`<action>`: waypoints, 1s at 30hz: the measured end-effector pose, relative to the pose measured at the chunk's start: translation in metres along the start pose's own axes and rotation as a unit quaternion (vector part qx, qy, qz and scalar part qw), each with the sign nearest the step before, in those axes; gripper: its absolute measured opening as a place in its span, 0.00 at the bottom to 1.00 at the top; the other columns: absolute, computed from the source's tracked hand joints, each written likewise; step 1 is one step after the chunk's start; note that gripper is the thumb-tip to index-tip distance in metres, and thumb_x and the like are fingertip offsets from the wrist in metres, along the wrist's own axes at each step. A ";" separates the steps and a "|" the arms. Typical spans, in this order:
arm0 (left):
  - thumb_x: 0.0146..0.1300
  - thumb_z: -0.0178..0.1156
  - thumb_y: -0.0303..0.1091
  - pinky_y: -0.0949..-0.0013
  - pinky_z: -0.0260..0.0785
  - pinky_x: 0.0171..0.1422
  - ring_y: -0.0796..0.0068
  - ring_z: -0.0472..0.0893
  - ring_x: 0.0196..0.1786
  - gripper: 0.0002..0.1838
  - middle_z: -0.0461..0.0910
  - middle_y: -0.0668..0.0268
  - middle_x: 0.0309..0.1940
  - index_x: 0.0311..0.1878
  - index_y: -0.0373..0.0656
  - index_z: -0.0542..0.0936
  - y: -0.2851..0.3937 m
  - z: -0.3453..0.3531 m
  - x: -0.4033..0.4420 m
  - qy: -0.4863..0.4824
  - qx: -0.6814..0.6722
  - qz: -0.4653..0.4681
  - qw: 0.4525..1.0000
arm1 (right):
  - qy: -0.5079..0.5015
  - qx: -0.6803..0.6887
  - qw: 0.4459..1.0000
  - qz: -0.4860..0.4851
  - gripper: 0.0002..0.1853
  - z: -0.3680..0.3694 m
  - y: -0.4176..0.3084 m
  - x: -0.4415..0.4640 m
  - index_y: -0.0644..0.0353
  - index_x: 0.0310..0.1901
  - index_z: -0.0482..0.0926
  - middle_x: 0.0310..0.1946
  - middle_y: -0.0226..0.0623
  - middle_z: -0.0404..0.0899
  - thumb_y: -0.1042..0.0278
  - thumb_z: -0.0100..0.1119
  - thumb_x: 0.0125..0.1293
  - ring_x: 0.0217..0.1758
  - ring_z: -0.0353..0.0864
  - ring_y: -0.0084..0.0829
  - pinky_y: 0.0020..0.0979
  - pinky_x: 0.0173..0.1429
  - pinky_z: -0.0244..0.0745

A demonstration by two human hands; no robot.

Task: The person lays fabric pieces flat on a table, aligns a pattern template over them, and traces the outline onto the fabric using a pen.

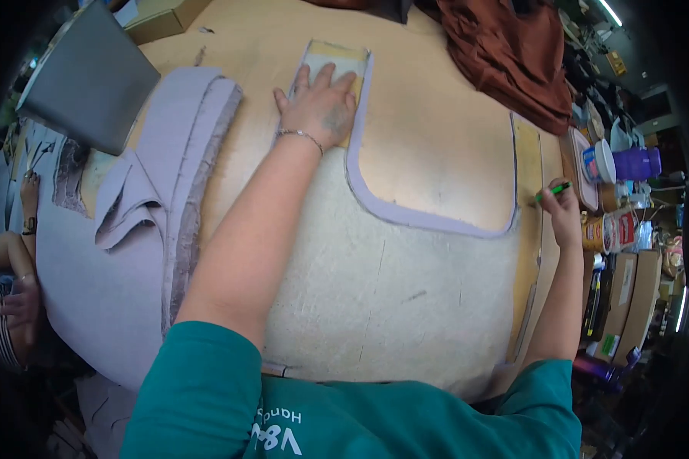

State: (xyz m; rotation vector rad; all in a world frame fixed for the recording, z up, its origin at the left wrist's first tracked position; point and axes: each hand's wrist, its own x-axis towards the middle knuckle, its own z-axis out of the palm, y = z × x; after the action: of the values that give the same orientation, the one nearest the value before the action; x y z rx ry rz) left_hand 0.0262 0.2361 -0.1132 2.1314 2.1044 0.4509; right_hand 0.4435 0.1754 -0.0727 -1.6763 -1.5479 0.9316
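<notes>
My left hand (pixel 319 107) lies flat, fingers spread, on the narrow upper arm of a large pale pattern template (pixel 375 268). Yellowish strips border parts of this template. Lavender fabric (pixel 413 216) shows from under it along the U-shaped inner edge. Over at the template's right side, my right hand (pixel 563 216) is closed around a green pen (pixel 553 192), its tip near the yellowish border. Left of my left arm is a thick folded stack of lavender fabric (pixel 180 130) with frayed edges, and a loose crumpled piece (pixel 126 206) beside it.
A grey box-like panel (pixel 88 73) stands at the upper left. Rust-brown cloth (pixel 505 57) lies at the upper right. Tubs (pixel 601 162) and jars (pixel 608 231) line the right edge. At far left, another person's hand (pixel 21 306) and striped sleeve show.
</notes>
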 end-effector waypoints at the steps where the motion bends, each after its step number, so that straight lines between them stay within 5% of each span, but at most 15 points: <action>1: 0.60 0.39 0.45 0.37 0.40 0.61 0.59 0.47 0.66 0.21 0.54 0.69 0.63 0.58 0.63 0.63 0.001 -0.004 0.002 0.003 0.004 0.003 1.000 | 0.059 0.066 0.996 -0.016 0.07 0.019 -0.026 0.011 0.54 0.36 0.64 0.29 0.28 0.73 0.71 0.51 0.59 0.34 0.73 0.19 0.20 0.37 0.67; 8: 0.59 0.40 0.43 0.37 0.38 0.62 0.57 0.47 0.66 0.21 0.52 0.68 0.63 0.57 0.60 0.64 0.004 -0.012 0.001 -0.007 -0.041 -0.007 0.999 | -0.064 0.241 0.959 -0.135 0.09 0.212 -0.140 0.120 0.60 0.35 0.66 0.29 0.32 0.73 0.68 0.55 0.57 0.30 0.75 0.21 0.19 0.31 0.69; 12: 0.59 0.40 0.43 0.35 0.42 0.59 0.57 0.50 0.65 0.20 0.57 0.67 0.61 0.56 0.59 0.65 -0.002 -0.003 0.002 0.016 -0.023 0.013 1.000 | -0.015 0.375 0.918 -0.130 0.10 0.286 -0.156 0.155 0.63 0.34 0.67 0.25 0.34 0.73 0.68 0.56 0.56 0.26 0.74 0.22 0.21 0.27 0.68; 18: 0.59 0.40 0.43 0.36 0.41 0.60 0.57 0.50 0.65 0.20 0.56 0.67 0.61 0.56 0.59 0.64 -0.002 -0.002 0.002 0.035 -0.035 0.013 0.999 | 0.144 0.358 0.909 -0.158 0.08 0.281 -0.120 0.148 0.63 0.30 0.68 0.24 0.37 0.74 0.70 0.54 0.56 0.27 0.74 0.24 0.25 0.31 0.69; 21: 0.60 0.39 0.43 0.37 0.39 0.61 0.58 0.49 0.65 0.20 0.53 0.68 0.63 0.57 0.60 0.64 0.000 -0.006 0.003 0.008 -0.039 0.002 0.999 | 0.202 0.106 0.947 -0.225 0.07 0.286 -0.111 0.158 0.62 0.30 0.67 0.23 0.39 0.74 0.70 0.54 0.56 0.26 0.74 0.26 0.27 0.33 0.69; 25: 0.60 0.40 0.42 0.37 0.37 0.62 0.57 0.48 0.66 0.20 0.54 0.67 0.62 0.56 0.60 0.64 0.001 -0.007 0.000 0.019 -0.049 -0.001 0.999 | 0.161 0.125 0.952 -0.227 0.08 0.288 -0.121 0.146 0.61 0.32 0.68 0.23 0.42 0.74 0.70 0.55 0.54 0.27 0.75 0.37 0.31 0.34 0.69; 30: 0.60 0.38 0.44 0.37 0.41 0.61 0.59 0.48 0.66 0.20 0.54 0.68 0.62 0.57 0.62 0.63 -0.002 -0.002 0.003 0.023 -0.020 0.008 0.999 | 0.065 -0.014 0.961 -0.270 0.07 0.275 -0.131 0.056 0.60 0.32 0.68 0.25 0.46 0.72 0.72 0.55 0.52 0.28 0.73 0.46 0.35 0.32 0.69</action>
State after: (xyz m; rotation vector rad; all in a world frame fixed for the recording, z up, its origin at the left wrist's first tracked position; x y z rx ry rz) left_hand 0.0236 0.2385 -0.1120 2.1365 2.0864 0.5448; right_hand 0.1430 0.2426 -0.1097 -1.2008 -1.7986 0.5028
